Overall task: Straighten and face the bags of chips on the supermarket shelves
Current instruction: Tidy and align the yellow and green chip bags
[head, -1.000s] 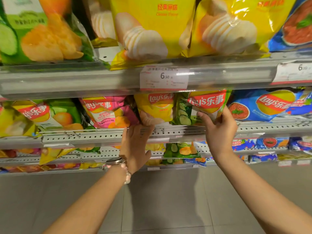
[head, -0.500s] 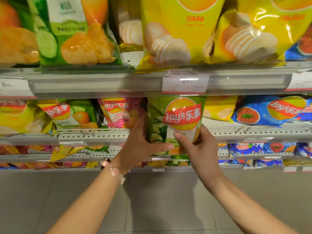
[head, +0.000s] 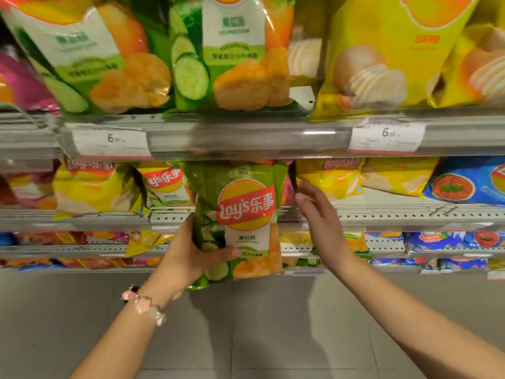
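The left hand [head: 188,255] holds a green bag of cucumber chips [head: 240,222] by its lower left side, thumb laid across the front near the bottom and the other fingers hidden behind the bag. The bag hangs upright in front of the middle shelf [head: 382,214], its logo facing out and its top edge just under the price rail [head: 246,140] of the shelf above. The right hand [head: 319,217] is off the bag, just beside its right edge, with fingers loosely extended toward the gap next to a yellow bag [head: 330,177]; it holds nothing. On the middle shelf to the left stands another green bag [head: 164,184], tilted a little, so the held bag probably belongs near it. A bag like this should be very light and puffed with air, with a slick, crinkly film that slides easily under the fingers, and the chips inside will break if squeezed. The safest hold is likely at the side seams or the crimped top and bottom edges, with a flat palm supporting the back instead of a pinch across the middle. Set down on its bottom seam, it may lean or slump forward unless neighbours brace it, and the narrow slot could crumple the film if it is pushed in hard.
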The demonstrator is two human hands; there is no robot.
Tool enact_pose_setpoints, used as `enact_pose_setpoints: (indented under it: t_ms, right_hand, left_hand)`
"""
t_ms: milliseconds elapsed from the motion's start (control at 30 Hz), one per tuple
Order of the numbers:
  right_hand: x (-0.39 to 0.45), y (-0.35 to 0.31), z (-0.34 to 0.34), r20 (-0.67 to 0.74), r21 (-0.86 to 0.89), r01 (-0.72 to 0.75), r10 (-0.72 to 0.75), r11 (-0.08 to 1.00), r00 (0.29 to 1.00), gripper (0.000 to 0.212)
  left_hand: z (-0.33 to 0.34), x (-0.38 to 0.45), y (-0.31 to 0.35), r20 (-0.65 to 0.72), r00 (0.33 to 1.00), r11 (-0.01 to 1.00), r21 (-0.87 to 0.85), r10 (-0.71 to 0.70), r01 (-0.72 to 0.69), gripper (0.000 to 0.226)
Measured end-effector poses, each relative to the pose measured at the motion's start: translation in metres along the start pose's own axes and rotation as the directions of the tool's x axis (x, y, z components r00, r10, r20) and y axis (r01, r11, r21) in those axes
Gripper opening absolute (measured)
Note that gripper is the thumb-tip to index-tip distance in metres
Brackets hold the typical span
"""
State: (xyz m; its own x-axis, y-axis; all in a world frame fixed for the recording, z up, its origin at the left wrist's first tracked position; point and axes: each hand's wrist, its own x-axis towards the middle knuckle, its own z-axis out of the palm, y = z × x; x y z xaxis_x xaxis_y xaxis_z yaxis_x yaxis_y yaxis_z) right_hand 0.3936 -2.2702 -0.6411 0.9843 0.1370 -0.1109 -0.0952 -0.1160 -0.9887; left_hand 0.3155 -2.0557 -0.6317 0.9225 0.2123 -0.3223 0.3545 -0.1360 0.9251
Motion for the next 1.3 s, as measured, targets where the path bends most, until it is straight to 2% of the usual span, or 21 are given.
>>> enact_pose_setpoints:
  t_ms: [100,200,400,500,600,700,867,933,1033,1133,1300]
  right_hand:
    - [0.027,0.003,0.018,-0.066,-0.087,0.034,-0.039,0.996,0.997,0.077]
    - [0.055,0.007,0.033,-0.076,-0.162,0.045,-0.057,0.986,0.995,0.079]
    - [0.077,0.017,0.045,-0.142,-0.262,-0.033,-0.005,0.965,0.990,0.073]
    - [0.079,0.016,0.045,-0.162,-0.324,-0.062,0.009,0.944,0.987,0.056]
    - [0.074,0.008,0.049,-0.229,-0.314,-0.005,-0.071,0.950,0.971,0.046]
    - [0.067,-0.005,0.049,-0.260,-0.321,0.075,-0.164,0.944,0.951,0.047]
    - [0.045,-0.017,0.035,-0.310,-0.383,0.093,-0.223,0.919,0.924,0.051]
    - [0.030,-0.012,0.026,-0.329,-0.360,0.109,-0.236,0.926,0.914,0.043]
    - [0.014,-0.001,0.011,-0.391,-0.289,0.094,-0.207,0.953,0.897,0.037]
    - [0.003,0.010,-0.006,-0.414,-0.239,-0.016,-0.087,0.971,0.906,0.043]
    - [-0.023,0.027,-0.034,-0.402,-0.302,-0.044,-0.086,0.952,0.912,0.042]
  left_hand:
    - [-0.018,-0.006,-0.010,-0.012,0.999,0.999,-0.016,-0.043,0.043,0.089]
    - [-0.029,-0.009,-0.015,-0.029,0.998,0.998,0.001,-0.062,0.062,0.093]
    - [-0.040,-0.014,-0.021,-0.055,0.997,0.999,-0.002,-0.047,0.047,0.093]
    - [-0.039,-0.017,-0.024,-0.077,0.996,0.999,-0.018,-0.034,0.033,0.087]
    - [-0.038,-0.017,-0.025,-0.089,0.996,0.998,-0.055,-0.016,0.011,0.085]
    - [-0.037,-0.015,-0.025,-0.104,0.995,0.998,-0.067,0.009,-0.016,0.084]
    - [-0.033,-0.014,-0.022,-0.121,0.992,0.994,-0.091,0.040,-0.051,0.078]
    - [-0.032,-0.014,-0.021,-0.117,0.992,0.994,-0.098,0.042,-0.054,0.082]
    - [-0.029,-0.013,-0.017,-0.106,0.994,0.994,-0.100,0.029,-0.040,0.084]
    - [-0.019,-0.008,-0.012,-0.098,0.995,0.995,-0.096,0.013,-0.022,0.085]
    - [0.000,0.002,-0.001,-0.127,0.992,0.991,-0.130,-0.012,-0.005,0.093]
